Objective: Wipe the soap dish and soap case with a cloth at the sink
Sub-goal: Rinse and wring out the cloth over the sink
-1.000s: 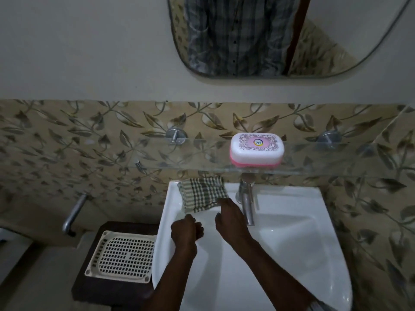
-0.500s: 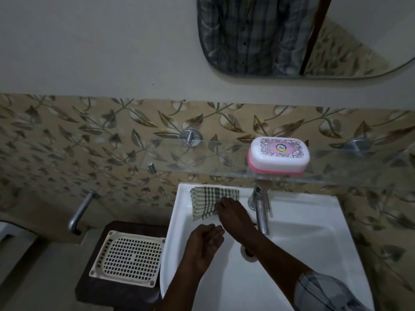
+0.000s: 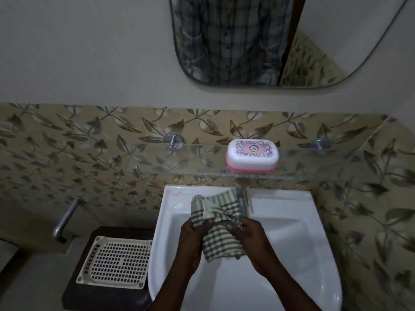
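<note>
At far left a metal pipe juts from the tiled wall. Next comes a dark stool bearing the perforated soap dish, just beside the sink. Over the basin the left hand and right hand both clamp their fingers on the checked cloth, bunched between them and lifted in front of the tap. Above, on the glass shelf, the closed pink-and-white soap case sits right of centre, under the mirror.

The soap case lid bears a small logo reading "Joc".
</note>
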The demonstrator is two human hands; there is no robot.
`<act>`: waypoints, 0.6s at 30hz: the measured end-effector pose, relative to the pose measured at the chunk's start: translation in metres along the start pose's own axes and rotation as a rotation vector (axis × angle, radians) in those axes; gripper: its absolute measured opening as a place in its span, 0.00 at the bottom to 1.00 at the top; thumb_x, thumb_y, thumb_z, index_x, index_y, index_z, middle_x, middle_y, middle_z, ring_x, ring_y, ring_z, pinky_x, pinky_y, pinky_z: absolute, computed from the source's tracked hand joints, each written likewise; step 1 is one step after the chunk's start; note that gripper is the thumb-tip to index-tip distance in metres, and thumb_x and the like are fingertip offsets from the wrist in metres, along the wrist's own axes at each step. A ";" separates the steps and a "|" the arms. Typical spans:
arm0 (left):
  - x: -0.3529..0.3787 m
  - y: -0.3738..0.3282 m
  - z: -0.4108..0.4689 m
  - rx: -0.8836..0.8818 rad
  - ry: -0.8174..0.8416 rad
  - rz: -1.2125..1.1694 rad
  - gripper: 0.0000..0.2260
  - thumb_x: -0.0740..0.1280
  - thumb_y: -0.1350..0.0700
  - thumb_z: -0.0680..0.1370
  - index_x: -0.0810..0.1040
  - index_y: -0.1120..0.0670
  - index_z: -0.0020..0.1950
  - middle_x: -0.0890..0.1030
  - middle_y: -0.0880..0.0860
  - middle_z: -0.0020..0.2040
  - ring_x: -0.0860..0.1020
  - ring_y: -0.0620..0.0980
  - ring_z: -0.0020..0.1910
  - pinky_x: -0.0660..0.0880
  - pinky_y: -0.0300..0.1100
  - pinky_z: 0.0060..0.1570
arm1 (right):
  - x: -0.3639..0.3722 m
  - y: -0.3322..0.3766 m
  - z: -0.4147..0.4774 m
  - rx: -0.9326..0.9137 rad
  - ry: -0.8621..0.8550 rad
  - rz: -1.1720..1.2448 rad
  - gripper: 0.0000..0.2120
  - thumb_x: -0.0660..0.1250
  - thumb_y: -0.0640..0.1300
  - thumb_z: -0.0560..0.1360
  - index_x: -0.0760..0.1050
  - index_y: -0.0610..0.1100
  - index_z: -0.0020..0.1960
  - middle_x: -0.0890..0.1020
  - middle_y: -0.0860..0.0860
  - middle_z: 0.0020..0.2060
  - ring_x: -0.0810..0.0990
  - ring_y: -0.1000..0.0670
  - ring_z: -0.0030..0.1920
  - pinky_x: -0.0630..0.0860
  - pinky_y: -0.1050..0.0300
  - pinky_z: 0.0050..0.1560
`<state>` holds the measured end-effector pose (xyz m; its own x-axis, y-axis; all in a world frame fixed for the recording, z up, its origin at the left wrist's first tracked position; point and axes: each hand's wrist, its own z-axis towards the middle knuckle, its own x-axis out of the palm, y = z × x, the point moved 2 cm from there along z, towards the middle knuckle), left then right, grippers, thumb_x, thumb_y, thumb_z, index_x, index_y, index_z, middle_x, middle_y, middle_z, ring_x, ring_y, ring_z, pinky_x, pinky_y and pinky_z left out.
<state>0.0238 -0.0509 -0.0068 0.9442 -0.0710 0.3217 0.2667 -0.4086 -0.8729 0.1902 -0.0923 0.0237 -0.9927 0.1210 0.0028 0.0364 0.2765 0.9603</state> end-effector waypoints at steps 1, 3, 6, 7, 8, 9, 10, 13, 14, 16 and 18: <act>0.002 -0.003 -0.002 0.035 0.021 0.050 0.12 0.73 0.56 0.76 0.85 0.57 0.58 0.87 0.60 0.53 0.85 0.60 0.52 0.83 0.53 0.51 | -0.001 0.001 -0.003 0.025 0.010 0.001 0.07 0.70 0.46 0.78 0.83 0.45 0.52 0.88 0.44 0.45 0.87 0.42 0.43 0.81 0.55 0.35; 0.008 -0.007 -0.005 0.070 0.028 0.145 0.10 0.74 0.52 0.76 0.86 0.54 0.55 0.88 0.58 0.51 0.86 0.59 0.51 0.83 0.50 0.49 | -0.004 0.001 -0.005 0.060 0.011 0.013 0.07 0.71 0.47 0.77 0.84 0.45 0.51 0.88 0.44 0.45 0.87 0.42 0.45 0.84 0.50 0.41; 0.012 -0.009 -0.009 0.103 -0.012 0.195 0.10 0.74 0.48 0.76 0.87 0.52 0.52 0.88 0.56 0.48 0.87 0.57 0.48 0.83 0.45 0.43 | -0.004 0.001 -0.003 0.134 0.062 0.178 0.10 0.74 0.38 0.73 0.83 0.41 0.54 0.87 0.42 0.49 0.86 0.40 0.51 0.83 0.45 0.52; 0.011 -0.010 -0.009 0.102 -0.027 0.185 0.10 0.73 0.47 0.76 0.87 0.51 0.52 0.88 0.56 0.48 0.87 0.56 0.48 0.84 0.46 0.44 | -0.003 0.001 -0.002 0.152 0.066 0.210 0.12 0.74 0.35 0.72 0.82 0.40 0.55 0.87 0.41 0.49 0.86 0.40 0.51 0.83 0.45 0.51; 0.010 -0.010 -0.009 0.095 -0.045 0.176 0.11 0.72 0.46 0.77 0.87 0.51 0.53 0.88 0.55 0.49 0.87 0.56 0.48 0.84 0.48 0.45 | -0.004 0.001 -0.002 0.169 0.047 0.219 0.13 0.73 0.32 0.71 0.82 0.40 0.55 0.87 0.41 0.49 0.86 0.40 0.49 0.83 0.47 0.48; 0.009 -0.011 -0.010 0.085 -0.063 0.170 0.11 0.71 0.45 0.78 0.87 0.51 0.53 0.88 0.55 0.49 0.87 0.56 0.48 0.83 0.50 0.47 | -0.004 0.002 -0.003 0.186 0.013 0.211 0.13 0.71 0.30 0.71 0.82 0.41 0.54 0.87 0.42 0.48 0.87 0.42 0.47 0.83 0.50 0.44; 0.009 -0.013 -0.012 0.072 -0.075 0.166 0.13 0.70 0.44 0.78 0.87 0.51 0.53 0.88 0.56 0.50 0.87 0.57 0.49 0.83 0.52 0.48 | -0.005 0.000 -0.004 0.201 -0.019 0.189 0.13 0.69 0.30 0.71 0.83 0.42 0.52 0.87 0.42 0.47 0.87 0.43 0.45 0.82 0.53 0.40; 0.005 -0.010 -0.015 0.013 -0.013 0.127 0.16 0.67 0.42 0.79 0.86 0.52 0.56 0.88 0.57 0.52 0.86 0.58 0.51 0.83 0.52 0.50 | -0.003 -0.008 -0.005 0.272 -0.042 0.156 0.12 0.68 0.32 0.72 0.84 0.43 0.51 0.88 0.43 0.45 0.87 0.44 0.43 0.81 0.55 0.38; 0.003 -0.008 -0.016 -0.015 0.021 0.119 0.17 0.66 0.42 0.80 0.86 0.52 0.57 0.87 0.58 0.53 0.86 0.58 0.53 0.83 0.53 0.52 | -0.003 -0.010 -0.005 0.284 -0.044 0.170 0.11 0.68 0.34 0.73 0.84 0.42 0.51 0.88 0.42 0.45 0.87 0.43 0.44 0.82 0.54 0.39; 0.003 -0.003 -0.019 -0.087 0.101 0.135 0.15 0.70 0.46 0.78 0.85 0.54 0.59 0.86 0.58 0.56 0.85 0.59 0.56 0.82 0.52 0.55 | -0.003 -0.016 -0.005 0.321 -0.061 0.196 0.09 0.65 0.37 0.76 0.83 0.39 0.51 0.87 0.40 0.44 0.87 0.41 0.43 0.82 0.54 0.38; 0.006 0.002 -0.022 -0.154 0.185 0.213 0.11 0.72 0.55 0.77 0.85 0.56 0.58 0.86 0.60 0.57 0.84 0.60 0.57 0.81 0.52 0.57 | -0.002 -0.023 -0.006 0.356 -0.093 -0.014 0.13 0.63 0.44 0.79 0.81 0.36 0.53 0.86 0.38 0.45 0.86 0.41 0.44 0.82 0.52 0.44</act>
<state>0.0260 -0.0727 0.0015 0.9208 -0.3277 0.2113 0.0213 -0.4989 -0.8664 0.1911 -0.1049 0.0029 -0.9791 0.1968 -0.0508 0.0770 0.5908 0.8031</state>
